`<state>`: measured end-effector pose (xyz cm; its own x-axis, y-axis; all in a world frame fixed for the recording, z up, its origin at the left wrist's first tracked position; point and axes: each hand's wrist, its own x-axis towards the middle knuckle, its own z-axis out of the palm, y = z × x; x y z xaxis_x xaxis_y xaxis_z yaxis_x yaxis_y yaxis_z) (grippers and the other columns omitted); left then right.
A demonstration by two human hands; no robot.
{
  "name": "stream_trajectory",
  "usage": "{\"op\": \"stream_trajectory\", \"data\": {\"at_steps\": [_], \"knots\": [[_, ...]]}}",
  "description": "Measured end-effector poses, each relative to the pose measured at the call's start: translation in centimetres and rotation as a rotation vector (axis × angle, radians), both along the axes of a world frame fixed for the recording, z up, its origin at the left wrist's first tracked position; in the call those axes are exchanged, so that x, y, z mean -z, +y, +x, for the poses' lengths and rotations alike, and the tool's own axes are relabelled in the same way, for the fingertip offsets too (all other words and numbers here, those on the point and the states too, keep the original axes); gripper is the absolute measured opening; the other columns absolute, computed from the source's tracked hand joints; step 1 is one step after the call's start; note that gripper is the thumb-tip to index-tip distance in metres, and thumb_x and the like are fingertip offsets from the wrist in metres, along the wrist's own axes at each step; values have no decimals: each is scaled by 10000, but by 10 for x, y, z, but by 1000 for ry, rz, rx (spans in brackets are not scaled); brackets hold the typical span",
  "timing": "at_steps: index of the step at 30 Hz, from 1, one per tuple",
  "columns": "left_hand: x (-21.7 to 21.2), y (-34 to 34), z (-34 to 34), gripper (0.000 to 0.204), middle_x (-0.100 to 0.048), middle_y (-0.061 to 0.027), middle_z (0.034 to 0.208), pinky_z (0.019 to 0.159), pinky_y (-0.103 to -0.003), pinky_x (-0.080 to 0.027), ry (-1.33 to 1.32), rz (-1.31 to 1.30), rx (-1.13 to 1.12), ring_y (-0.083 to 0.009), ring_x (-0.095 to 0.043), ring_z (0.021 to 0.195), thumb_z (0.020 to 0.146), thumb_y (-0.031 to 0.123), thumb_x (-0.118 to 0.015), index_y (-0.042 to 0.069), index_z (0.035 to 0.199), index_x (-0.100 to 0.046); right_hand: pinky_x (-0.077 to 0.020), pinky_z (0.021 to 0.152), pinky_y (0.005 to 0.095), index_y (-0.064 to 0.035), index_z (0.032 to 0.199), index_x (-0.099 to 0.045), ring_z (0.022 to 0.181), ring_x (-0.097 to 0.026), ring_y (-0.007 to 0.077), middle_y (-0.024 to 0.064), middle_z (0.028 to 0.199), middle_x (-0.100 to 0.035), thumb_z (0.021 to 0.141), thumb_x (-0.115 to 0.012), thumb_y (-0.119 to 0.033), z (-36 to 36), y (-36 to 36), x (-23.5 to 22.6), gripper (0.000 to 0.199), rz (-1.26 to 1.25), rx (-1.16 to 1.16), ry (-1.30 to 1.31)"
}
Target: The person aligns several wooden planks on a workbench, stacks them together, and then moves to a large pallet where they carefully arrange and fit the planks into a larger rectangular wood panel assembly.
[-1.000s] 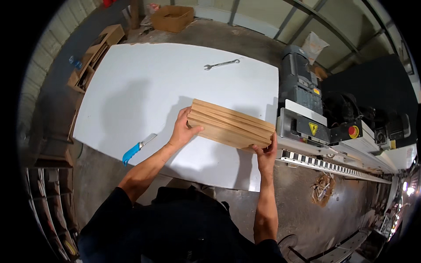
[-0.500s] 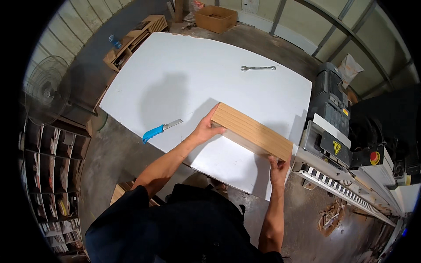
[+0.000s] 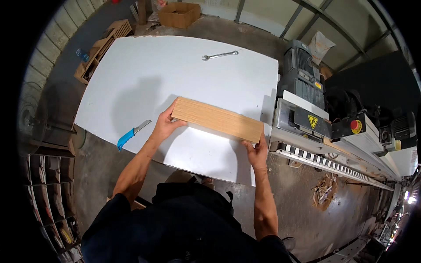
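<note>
Between my two hands is a long light-brown wooden block [image 3: 218, 119], held at its ends above the white tabletop [image 3: 193, 79]. My left hand [image 3: 165, 124] grips the left end, thumb along the near side. At the right end my right hand [image 3: 258, 151] is closed round the near corner, its thumb on the near side. A utility knife with a blue handle [image 3: 126, 139] lies left of my left hand, its blade pointing away to the right. Farther back on the table lies a metal combination wrench [image 3: 220, 55].
Against the table's right side stands a machine with a grey motor [image 3: 300, 65], a red stop button [image 3: 355, 126] and a long toothed rail [image 3: 324, 164]. Wood scraps [image 3: 324, 191] lie on the floor below it. A cardboard box [image 3: 179, 15] sits beyond the table, and shelves [image 3: 50, 175] stand at left.
My view has swung to the right, so the table and tools appear farther left. Both hands keep hold of the wooden block, which now lies at a shallower slant in the picture.
</note>
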<state>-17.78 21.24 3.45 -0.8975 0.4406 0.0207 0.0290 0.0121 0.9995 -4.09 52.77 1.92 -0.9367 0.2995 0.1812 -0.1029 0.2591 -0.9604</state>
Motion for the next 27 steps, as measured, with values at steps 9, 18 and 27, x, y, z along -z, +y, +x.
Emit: {"op": "stream_trajectory", "data": {"at_steps": [9, 18, 27], "knots": [[17, -14, 5, 838, -466, -83, 1367, 1046, -292, -337, -34, 14, -65, -142, -447, 1235, 720, -22, -720, 29, 1429, -277, -412, 953, 278, -8, 1435, -235, 1182, -463, 184, 136, 1369, -446, 779, -691, -3, 3, 2, 13, 799, 19, -65, -126], [21, -14, -9, 764, -456, -142, 1366, 1045, -361, -349, 188, -9, -48, -275, -402, 1286, 696, 116, -788, 31, 1357, -414, -323, 1027, 312, 43, 1342, -367, 1232, -410, 201, 150, 1403, -385, 804, -681, -54, 11, 27, 34, 630, -16, -16, -184], [29, -3, 33, 713, -549, -104, 1221, 957, -347, -407, 398, 373, -149, -228, -515, 1128, 573, 238, -832, 39, 1205, -566, -429, 929, 190, 0, 1374, -340, 1043, -517, 121, 80, 1236, -536, 985, -398, -302, 28, 121, 74, 497, 252, -141, -448]]}}
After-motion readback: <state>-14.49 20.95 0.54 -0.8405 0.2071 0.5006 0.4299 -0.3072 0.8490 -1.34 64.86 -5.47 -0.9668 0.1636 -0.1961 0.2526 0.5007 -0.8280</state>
